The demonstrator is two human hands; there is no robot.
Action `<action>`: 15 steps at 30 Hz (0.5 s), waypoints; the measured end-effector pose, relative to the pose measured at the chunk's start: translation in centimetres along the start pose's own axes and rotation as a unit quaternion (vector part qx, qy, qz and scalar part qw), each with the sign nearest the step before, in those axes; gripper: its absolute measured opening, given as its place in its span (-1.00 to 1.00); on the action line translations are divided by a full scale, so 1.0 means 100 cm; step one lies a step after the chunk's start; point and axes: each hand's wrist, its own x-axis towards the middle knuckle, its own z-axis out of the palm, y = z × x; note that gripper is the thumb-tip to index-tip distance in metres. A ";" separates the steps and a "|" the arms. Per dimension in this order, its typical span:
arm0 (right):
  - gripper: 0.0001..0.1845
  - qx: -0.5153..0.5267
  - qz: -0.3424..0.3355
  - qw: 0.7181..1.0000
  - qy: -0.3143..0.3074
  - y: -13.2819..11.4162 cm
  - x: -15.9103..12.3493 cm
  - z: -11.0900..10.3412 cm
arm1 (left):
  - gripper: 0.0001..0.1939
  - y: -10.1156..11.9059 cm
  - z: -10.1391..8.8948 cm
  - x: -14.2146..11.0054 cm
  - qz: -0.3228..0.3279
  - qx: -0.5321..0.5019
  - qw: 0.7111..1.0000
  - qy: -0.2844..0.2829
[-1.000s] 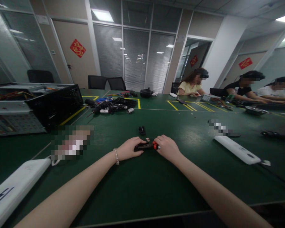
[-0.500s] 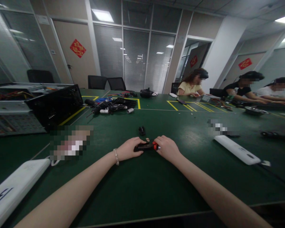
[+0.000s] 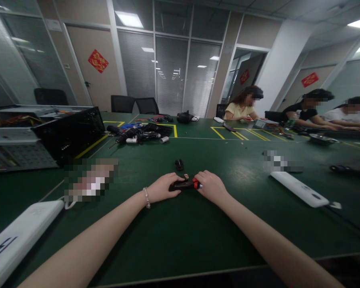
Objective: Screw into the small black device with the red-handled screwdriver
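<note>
Low over the green table, my left hand is closed around one end of a small black object, with thumb and fingers on either side of it. My right hand grips a tool with a red-and-black handle at the object's other end. The tool's kind and its tip are hidden by my fingers. A tiny pale piece shows by my left thumb. Just beyond the hands lies a small coiled-looking black item, touched by neither hand.
An open computer case stands at the left. White power banks lie left and right, beside blurred items. Farther back are a pile of black tools and cables and a metal bowl. Several people sit at the far right.
</note>
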 end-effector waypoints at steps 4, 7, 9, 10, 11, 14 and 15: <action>-0.81 0.000 -0.001 1.000 -0.005 0.000 0.000 0.000 | -0.59 -0.002 0.002 0.000 0.007 0.001 1.000 0.004; -0.80 -0.005 -0.002 1.000 -0.004 0.000 0.000 0.002 | -0.59 -0.002 0.002 0.001 0.008 0.001 1.000 0.007; -0.81 -0.009 -0.002 1.000 -0.004 0.000 0.000 0.002 | -0.59 -0.002 0.002 0.001 0.007 -0.001 1.000 0.007; -0.81 -0.011 -0.002 1.000 -0.005 0.000 0.000 0.002 | -0.59 -0.002 0.002 0.001 0.006 -0.003 1.000 0.006; -0.81 -0.012 -0.003 1.000 -0.005 0.000 0.000 0.002 | -0.59 -0.002 0.002 0.001 0.005 -0.005 1.000 0.004; -0.80 -0.009 -0.006 1.000 -0.004 0.000 0.001 0.000 | -0.59 -0.001 0.001 0.000 0.003 -0.008 1.000 0.002; -0.80 -0.007 -0.006 1.000 -0.003 0.000 0.000 -0.001 | -0.60 -0.001 0.001 0.000 0.002 -0.008 1.000 0.001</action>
